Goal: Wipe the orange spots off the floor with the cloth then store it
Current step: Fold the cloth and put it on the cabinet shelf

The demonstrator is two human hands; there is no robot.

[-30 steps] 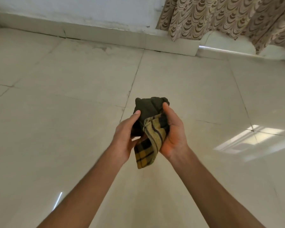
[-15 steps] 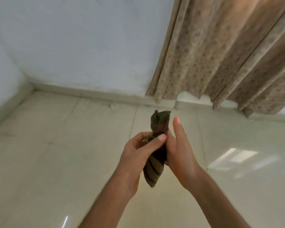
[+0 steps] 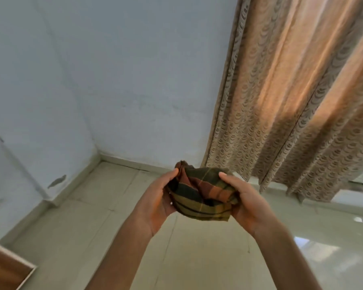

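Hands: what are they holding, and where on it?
A bunched plaid cloth, gripped at its two ends: left hand, right hand.

Single head-worn wide-angle view, sitting above and behind the forearms and looking forward and slightly down toward a room corner. It is taking in the hands close at lower centre, the tiled floor (image 3: 197, 258), the pale wall (image 3: 117, 80) ahead and a curtain (image 3: 298, 101) at right.

There is no text, label, brand, number or sign that can be read anywhere in the head view
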